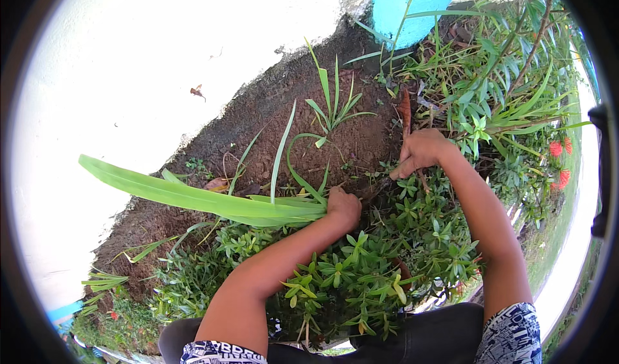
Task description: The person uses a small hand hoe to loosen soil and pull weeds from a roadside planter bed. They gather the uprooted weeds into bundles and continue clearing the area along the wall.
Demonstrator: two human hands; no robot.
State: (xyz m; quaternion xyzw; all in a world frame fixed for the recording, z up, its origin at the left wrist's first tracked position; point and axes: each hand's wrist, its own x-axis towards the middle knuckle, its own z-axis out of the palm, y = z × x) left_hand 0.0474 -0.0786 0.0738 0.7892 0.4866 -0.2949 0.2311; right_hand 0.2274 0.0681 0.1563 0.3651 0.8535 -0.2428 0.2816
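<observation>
Near the centre, my left hand (344, 208) is closed around the base of a clump of long, strap-like green leaves (208, 202), which point left towards the wall. To its upper right, my right hand (420, 152) grips a brown, stick-like piece (405, 112) that points up; whether it is a tool or a dry leaf stalk I cannot tell. The fingertips of that hand are low over the soil at the shrub's edge. Between the hands and the wall lies bare brown soil (358, 141), where a small grassy plant (331, 117) stands. The roots of the leafy clump are hidden.
A white wall (145, 74) runs along the upper left, with a turquoise pillar base (411, 11) at the top. Low leafy shrubs (358, 267) grow between my body and the soil. Taller stems and red flowers (556, 149) stand at the right.
</observation>
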